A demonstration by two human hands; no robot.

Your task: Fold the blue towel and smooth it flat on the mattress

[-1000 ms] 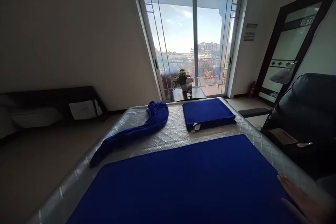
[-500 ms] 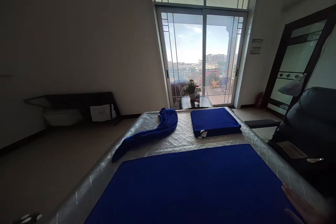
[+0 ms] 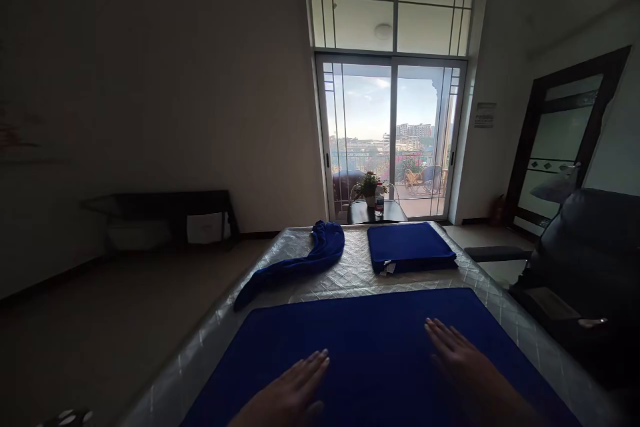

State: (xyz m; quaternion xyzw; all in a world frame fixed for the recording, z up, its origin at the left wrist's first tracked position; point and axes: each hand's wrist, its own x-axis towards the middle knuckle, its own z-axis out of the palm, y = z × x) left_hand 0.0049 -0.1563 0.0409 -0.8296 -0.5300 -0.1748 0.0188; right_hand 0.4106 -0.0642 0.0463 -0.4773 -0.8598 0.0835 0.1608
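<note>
A blue cloth (image 3: 370, 327) lies spread flat over the near part of the mattress (image 3: 345, 270). Over its left half is my left hand (image 3: 295, 383), fingers stretched out and holding nothing. My right hand (image 3: 457, 350) is over the right half, fingers also straight and nothing in them. Whether the palms press on the cloth or hover just above it, I cannot tell. Beyond the cloth's far edge, a neat stack of folded blue cloth (image 3: 410, 245) with a white tag sits on the right. A crumpled, twisted blue cloth (image 3: 325, 247) trails along the left side.
At the mattress's far end stands a small dark table (image 3: 360, 213) with a potted plant (image 3: 369, 188) and a bottle (image 3: 379, 200). A black chair (image 3: 585, 247) is close on the right. Glass sliding doors (image 3: 393, 133) fill the back; a dark bench (image 3: 160, 207) lines the left wall.
My left hand has come into view over the cloth. My right hand has moved from the cloth's right edge inward and forward. The view has tilted up slightly.
</note>
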